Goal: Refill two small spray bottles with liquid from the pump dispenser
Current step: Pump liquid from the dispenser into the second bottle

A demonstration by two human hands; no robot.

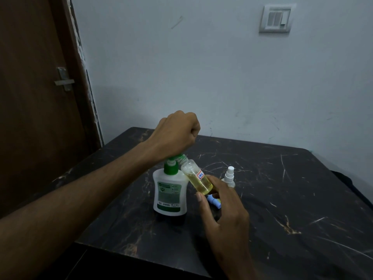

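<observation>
One pump dispenser stands on one table; right of the dispenser, two small spray bottles and one loose cap; two hands.

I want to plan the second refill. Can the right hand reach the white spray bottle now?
Probably not yet: the right hand holds the tilted small bottle at the pump dispenser. The white spray bottle stands unobstructed just beyond its fingers.

Left fist atop pump dispenser; tilted spray bottle in right hand.
</observation>
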